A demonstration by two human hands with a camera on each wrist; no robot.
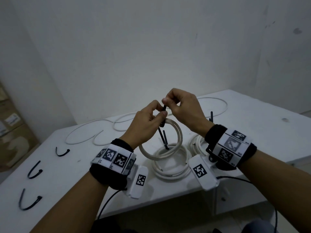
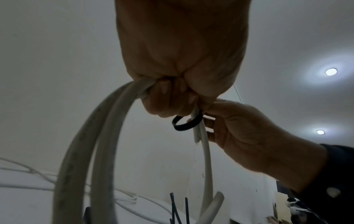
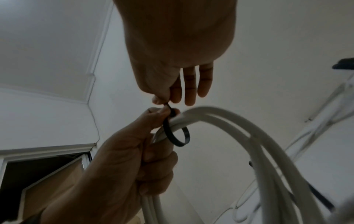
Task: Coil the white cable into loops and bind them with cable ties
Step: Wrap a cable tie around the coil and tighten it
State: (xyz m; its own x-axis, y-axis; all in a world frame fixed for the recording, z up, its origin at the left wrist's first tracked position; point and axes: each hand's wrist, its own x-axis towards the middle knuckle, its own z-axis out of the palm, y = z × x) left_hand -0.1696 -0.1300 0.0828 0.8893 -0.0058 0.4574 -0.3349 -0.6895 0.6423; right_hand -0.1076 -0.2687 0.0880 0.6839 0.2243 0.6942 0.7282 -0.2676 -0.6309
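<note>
Coiled cable [image 1: 161, 140] is gripped by left hand [image 1: 144, 125]; tie tail [image 1: 164, 108] is pinched by right hand [image 1: 183, 106]; loops could be spilled if the grip is loosened

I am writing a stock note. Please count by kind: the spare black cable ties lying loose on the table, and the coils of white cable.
Spare black cable ties: 3
Coils of white cable: 3, one held, two on the table at and
Total: 6
</note>
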